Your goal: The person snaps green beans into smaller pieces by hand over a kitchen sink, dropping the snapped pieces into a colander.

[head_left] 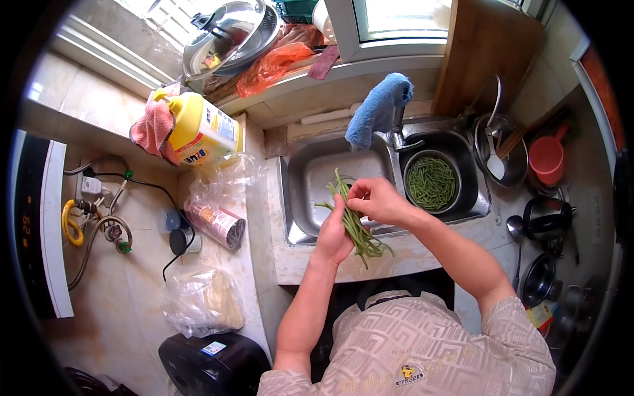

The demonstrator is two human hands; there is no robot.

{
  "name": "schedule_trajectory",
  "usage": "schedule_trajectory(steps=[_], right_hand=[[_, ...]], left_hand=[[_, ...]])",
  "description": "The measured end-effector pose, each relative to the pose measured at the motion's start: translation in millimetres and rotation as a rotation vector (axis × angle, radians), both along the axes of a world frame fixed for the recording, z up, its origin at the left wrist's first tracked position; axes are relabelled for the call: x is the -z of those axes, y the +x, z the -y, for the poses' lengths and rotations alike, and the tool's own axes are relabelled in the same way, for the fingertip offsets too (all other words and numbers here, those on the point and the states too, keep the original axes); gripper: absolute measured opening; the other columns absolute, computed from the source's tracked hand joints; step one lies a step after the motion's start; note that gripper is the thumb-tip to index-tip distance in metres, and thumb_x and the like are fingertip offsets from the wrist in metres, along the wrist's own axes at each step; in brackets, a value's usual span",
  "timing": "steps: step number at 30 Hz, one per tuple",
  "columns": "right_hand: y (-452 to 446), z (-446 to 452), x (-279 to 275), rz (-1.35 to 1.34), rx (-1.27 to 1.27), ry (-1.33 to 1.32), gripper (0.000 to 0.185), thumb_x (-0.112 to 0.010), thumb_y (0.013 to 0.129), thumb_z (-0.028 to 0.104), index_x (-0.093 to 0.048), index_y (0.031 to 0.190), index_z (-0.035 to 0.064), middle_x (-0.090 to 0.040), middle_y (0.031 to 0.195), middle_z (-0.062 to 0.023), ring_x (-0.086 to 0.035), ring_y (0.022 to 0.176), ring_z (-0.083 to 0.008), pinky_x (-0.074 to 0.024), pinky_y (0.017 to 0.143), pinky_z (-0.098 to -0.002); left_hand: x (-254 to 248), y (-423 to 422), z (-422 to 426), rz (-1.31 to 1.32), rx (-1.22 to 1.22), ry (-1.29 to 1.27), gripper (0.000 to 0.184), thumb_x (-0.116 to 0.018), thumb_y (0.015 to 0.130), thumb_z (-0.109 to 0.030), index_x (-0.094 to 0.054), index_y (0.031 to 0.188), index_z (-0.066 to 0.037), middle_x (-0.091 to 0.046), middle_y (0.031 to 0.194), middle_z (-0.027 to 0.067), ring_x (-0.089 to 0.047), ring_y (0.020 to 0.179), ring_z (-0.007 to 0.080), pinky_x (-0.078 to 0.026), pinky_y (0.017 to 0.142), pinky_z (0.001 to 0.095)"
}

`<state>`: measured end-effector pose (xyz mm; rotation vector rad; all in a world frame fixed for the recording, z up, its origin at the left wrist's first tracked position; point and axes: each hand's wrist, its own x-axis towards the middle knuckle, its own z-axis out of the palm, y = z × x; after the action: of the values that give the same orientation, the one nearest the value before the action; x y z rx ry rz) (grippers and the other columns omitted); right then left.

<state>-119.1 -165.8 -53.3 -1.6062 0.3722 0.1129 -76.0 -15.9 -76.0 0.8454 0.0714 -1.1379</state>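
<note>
A bunch of long green beans lies across my left hand, whose fingers are closed around it in front of the sink. My right hand is at the upper part of the bunch, thumb and fingertips pinched together on the beans. Beneath my hands is the left sink basin, bare metal. To the right, a round metal pot in the other basin holds many short pieces of green bean.
A blue cloth hangs over the faucet. On the left counter stand a yellow detergent jug, plastic bags and a black appliance. Pans, a red dipper and a ladle crowd the right side.
</note>
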Motion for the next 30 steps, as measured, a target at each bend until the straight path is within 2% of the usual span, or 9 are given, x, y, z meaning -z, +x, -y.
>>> schedule_trajectory(steps=[3, 9, 15, 18, 19, 22, 25, 28, 30], right_hand=[[-0.2, -2.6, -1.3, 0.124, -0.035, -0.257, 0.02, -0.066, 0.081, 0.014, -0.062, 0.094, -0.0009, -0.061, 0.072, -0.002, -0.056, 0.064, -0.0082, -0.0459, 0.057, -0.025], [6.0, -3.5, -0.4, 0.204, -0.056, -0.189, 0.015, -0.062, 0.082, 0.009, -0.06, 0.092, -0.0012, -0.061, 0.073, -0.0026, -0.057, 0.065, -0.0085, -0.0473, 0.057, -0.0251], [3.8, 4.8, -21.9, 0.054, 0.262, 0.403, 0.011, -0.06, 0.083, 0.004, -0.053, 0.091, 0.0022, -0.057, 0.078, -0.0031, -0.059, 0.065, -0.0103, -0.0528, 0.054, -0.0257], [0.3, 16.0, -30.2, 0.134, 0.377, 0.559, 0.011, -0.06, 0.083, 0.003, -0.052, 0.091, 0.0026, -0.057, 0.077, -0.003, -0.06, 0.064, -0.0118, -0.0539, 0.055, -0.0266], [-2.9, 17.8, -28.9, 0.13, 0.387, 0.589, 0.014, -0.059, 0.084, 0.002, -0.052, 0.097, 0.0022, -0.057, 0.078, -0.0034, -0.06, 0.065, -0.0126, -0.0538, 0.056, -0.0262], [-14.0, 19.0, -30.8, 0.149, 0.369, 0.581, 0.015, -0.059, 0.084, 0.003, -0.057, 0.099, 0.0009, -0.059, 0.079, -0.0041, -0.061, 0.067, -0.0132, -0.0541, 0.059, -0.0251], [-25.5, 31.3, -21.9, 0.168, 0.149, 0.301, 0.013, -0.06, 0.083, 0.004, -0.063, 0.095, -0.0013, -0.061, 0.081, -0.0054, -0.062, 0.071, -0.014, -0.0538, 0.064, -0.0263], [-30.5, 42.4, -28.5, 0.48, -0.071, -0.262, 0.008, -0.061, 0.082, 0.001, -0.067, 0.087, -0.0002, -0.063, 0.081, -0.0071, -0.063, 0.074, -0.0162, -0.0507, 0.062, -0.0305], [-32.0, 43.3, -31.4, 0.553, -0.147, -0.439, 0.009, -0.063, 0.078, 0.002, -0.068, 0.086, 0.0009, -0.063, 0.08, -0.0098, -0.062, 0.072, -0.0223, -0.0488, 0.062, -0.0341]], left_hand=[[-0.2, 0.2, 0.8, 0.02, -0.007, 0.043, 0.051, -0.027, 0.099, -0.052, -0.046, 0.127, -0.013, -0.056, 0.113, 0.0022, -0.056, 0.096, 0.015, -0.048, 0.075, 0.0345], [-5.6, 0.0, 1.4, -0.03, -0.021, 0.025, 0.049, -0.033, 0.098, -0.049, -0.049, 0.122, -0.008, -0.057, 0.103, 0.0028, -0.056, 0.091, 0.0136, -0.05, 0.073, 0.0335], [-3.0, 5.7, -3.2, 0.001, -0.033, -0.02, 0.032, -0.04, 0.1, -0.035, -0.051, 0.115, -0.008, -0.06, 0.095, 0.0056, -0.058, 0.085, 0.017, -0.05, 0.071, 0.0343], [-0.5, 5.7, -8.8, 0.101, -0.026, -0.007, 0.027, -0.045, 0.099, -0.028, -0.052, 0.112, -0.006, -0.06, 0.089, 0.0066, -0.058, 0.079, 0.0171, -0.049, 0.07, 0.033], [-8.3, 3.4, -8.7, 0.053, -0.065, -0.034, 0.02, -0.053, 0.095, -0.021, -0.054, 0.107, -0.005, -0.06, 0.086, 0.0062, -0.058, 0.076, 0.0163, -0.048, 0.068, 0.031], [-5.8, 4.6, -12.7, 0.175, -0.048, -0.046, 0.02, -0.063, 0.09, -0.014, -0.056, 0.104, -0.002, -0.06, 0.085, 0.0045, -0.057, 0.073, 0.012, -0.046, 0.062, 0.0253], [-14.5, 6.0, -13.7, 0.211, -0.073, 0.055, 0.019, -0.067, 0.086, -0.011, -0.058, 0.1, -0.001, -0.06, 0.082, 0.0032, -0.056, 0.07, 0.0111, -0.044, 0.06, 0.0246], [-19.1, 7.6, -14.7, 0.253, -0.064, 0.099, 0.016, -0.067, 0.085, -0.011, -0.06, 0.096, -0.001, -0.06, 0.079, 0.0022, -0.055, 0.068, 0.0106, -0.044, 0.059, 0.0246], [-21.0, 7.3, -13.2, 0.281, -0.066, 0.13, 0.015, -0.067, 0.085, -0.011, -0.061, 0.094, -0.001, -0.059, 0.078, 0.002, -0.055, 0.066, 0.0105, -0.044, 0.058, 0.0246]])
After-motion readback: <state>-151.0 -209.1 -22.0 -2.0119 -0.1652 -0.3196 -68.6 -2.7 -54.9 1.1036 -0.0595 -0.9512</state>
